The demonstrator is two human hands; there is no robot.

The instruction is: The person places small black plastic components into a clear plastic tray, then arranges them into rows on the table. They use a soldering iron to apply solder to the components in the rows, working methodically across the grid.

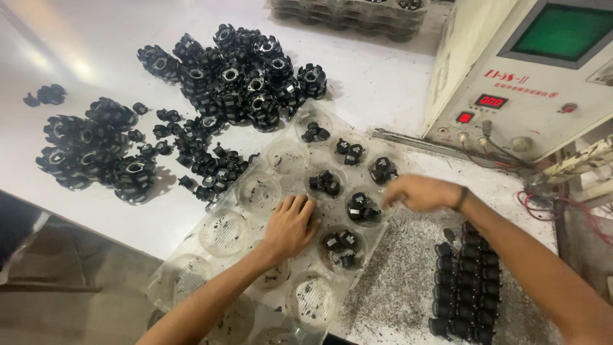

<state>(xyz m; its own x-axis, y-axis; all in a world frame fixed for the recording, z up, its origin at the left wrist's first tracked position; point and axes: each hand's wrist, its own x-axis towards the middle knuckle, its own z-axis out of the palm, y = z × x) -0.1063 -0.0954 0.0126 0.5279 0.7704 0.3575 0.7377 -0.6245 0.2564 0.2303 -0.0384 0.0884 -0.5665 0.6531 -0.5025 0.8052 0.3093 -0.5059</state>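
Two hands sort parts: left hand (pixel 290 227) flat, empty on tray (pixel 223 233); right hand (pixel 418 191) blurred, grip unclear, beside black parts (pixel 363 207).

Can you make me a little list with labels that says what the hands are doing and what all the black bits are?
Place: white table
Left hand: flat on clear tray, fingers spread
Right hand: blurred, at the tray's right edge; hold unclear
Tray cups: several hold small black parts; others hold none
Piles: big black ring parts at the top, more at left
Loose bits: small black pieces between piles and tray
Rows: black parts lined up under the right arm
Machine: beige box, green screen, red lights
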